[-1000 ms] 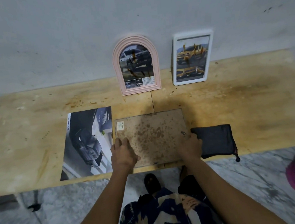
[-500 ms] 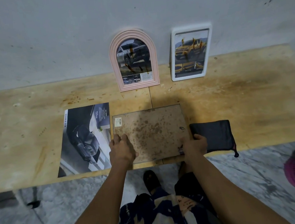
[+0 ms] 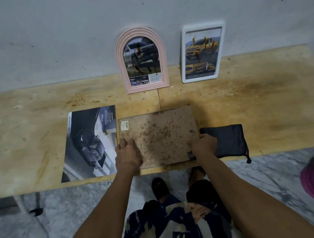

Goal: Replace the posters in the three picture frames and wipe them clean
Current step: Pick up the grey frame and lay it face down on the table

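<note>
**Backing board coming up at its right edge**

Lying face down near the front edge of the wooden table (image 3: 263,99) is the third picture frame (image 3: 158,139), its stained brown backing board uppermost. The left hand (image 3: 128,155) rests on the board's near-left corner, fingers fairly straight and spread, pressing down rather than gripping. The right hand (image 3: 203,145) has its fingers curled round the board's right edge, thumb on top, and that corner looks slightly raised, with a dark strip of print showing beneath it.

A replacement poster (image 3: 90,143) of a dark car lies flat just left of the frame, almost touching it. A dark cloth (image 3: 227,141) lies just right, partly under the right hand. At the back, the pink arched frame (image 3: 142,61) and the white frame (image 3: 202,52) lean against the wall, both smeared with brownish streaks.

Risks, as I judge them: the frame sits close to the table edge, so a hard pull on the right side could drag it off the front. If retaining tabs hold the board, and I cannot see them, forcing it may bend the board or crack the glazing underneath. Sliding the frame leftward could crease the loose poster. Dirty fingers may also mark the new print.
</note>
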A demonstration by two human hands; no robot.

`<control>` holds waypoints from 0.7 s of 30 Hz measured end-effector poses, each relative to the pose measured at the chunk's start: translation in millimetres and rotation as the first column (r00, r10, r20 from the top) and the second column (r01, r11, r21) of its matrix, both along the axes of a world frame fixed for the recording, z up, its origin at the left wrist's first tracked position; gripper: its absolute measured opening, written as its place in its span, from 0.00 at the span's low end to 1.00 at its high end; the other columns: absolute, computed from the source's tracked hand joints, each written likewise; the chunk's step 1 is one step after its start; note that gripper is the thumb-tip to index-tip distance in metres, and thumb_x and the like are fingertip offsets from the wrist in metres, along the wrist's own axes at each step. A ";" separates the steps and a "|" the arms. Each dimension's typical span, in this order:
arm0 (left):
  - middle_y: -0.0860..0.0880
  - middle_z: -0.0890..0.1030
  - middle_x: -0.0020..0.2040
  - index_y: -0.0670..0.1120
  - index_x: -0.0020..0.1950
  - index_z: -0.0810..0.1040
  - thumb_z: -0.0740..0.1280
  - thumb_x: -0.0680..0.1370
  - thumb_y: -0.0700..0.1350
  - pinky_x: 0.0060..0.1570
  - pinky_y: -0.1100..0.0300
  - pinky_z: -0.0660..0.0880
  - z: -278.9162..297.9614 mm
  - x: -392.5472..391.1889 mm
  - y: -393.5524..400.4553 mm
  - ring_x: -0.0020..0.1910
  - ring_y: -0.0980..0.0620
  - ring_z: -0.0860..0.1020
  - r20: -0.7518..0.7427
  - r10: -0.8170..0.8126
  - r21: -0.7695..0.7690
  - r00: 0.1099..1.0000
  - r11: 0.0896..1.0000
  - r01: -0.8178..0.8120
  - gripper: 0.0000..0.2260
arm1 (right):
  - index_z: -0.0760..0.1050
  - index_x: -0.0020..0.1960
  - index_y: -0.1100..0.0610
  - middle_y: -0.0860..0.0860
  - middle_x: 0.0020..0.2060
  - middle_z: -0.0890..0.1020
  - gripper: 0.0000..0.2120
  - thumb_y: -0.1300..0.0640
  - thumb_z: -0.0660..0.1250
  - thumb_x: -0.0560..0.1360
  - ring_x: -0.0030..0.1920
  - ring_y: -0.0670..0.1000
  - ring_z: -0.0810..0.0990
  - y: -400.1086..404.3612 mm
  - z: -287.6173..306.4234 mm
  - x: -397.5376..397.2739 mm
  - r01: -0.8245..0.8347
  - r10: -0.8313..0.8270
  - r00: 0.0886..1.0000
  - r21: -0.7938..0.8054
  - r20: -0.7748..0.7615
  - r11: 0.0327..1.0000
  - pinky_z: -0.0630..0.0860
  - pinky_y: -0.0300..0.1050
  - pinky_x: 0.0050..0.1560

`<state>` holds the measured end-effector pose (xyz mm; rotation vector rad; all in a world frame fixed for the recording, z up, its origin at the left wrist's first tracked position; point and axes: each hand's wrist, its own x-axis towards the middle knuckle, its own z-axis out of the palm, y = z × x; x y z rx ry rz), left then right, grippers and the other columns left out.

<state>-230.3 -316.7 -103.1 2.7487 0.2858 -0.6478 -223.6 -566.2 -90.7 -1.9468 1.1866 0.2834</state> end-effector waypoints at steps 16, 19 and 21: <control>0.43 0.60 0.76 0.42 0.73 0.61 0.81 0.63 0.59 0.69 0.43 0.66 6.7 -4.4 4.9 0.73 0.39 0.61 -0.052 0.090 -0.089 0.995 0.991 -0.095 0.48 | 0.75 0.44 0.61 0.58 0.43 0.81 0.12 0.54 0.73 0.73 0.38 0.56 0.80 -20.1 4.8 15.9 -0.202 0.185 0.964 -0.074 -0.193 0.977 0.77 0.48 0.34; 0.45 0.62 0.75 0.43 0.72 0.60 0.79 0.64 0.61 0.66 0.41 0.68 7.8 -6.5 7.0 0.73 0.40 0.59 -0.057 0.072 -0.099 0.996 0.992 -0.077 0.47 | 0.76 0.48 0.62 0.58 0.45 0.81 0.13 0.52 0.72 0.74 0.39 0.57 0.80 -24.5 9.5 17.3 -0.242 0.217 0.950 -0.093 -0.223 0.966 0.76 0.47 0.34; 0.46 0.58 0.78 0.43 0.76 0.55 0.78 0.65 0.63 0.68 0.39 0.66 8.2 -8.5 8.3 0.76 0.40 0.55 -0.071 0.053 -0.099 0.996 0.993 -0.060 0.51 | 0.76 0.47 0.62 0.59 0.46 0.81 0.14 0.51 0.72 0.73 0.40 0.58 0.80 -29.4 12.0 18.4 -0.250 0.228 0.945 -0.070 -0.235 0.966 0.76 0.47 0.34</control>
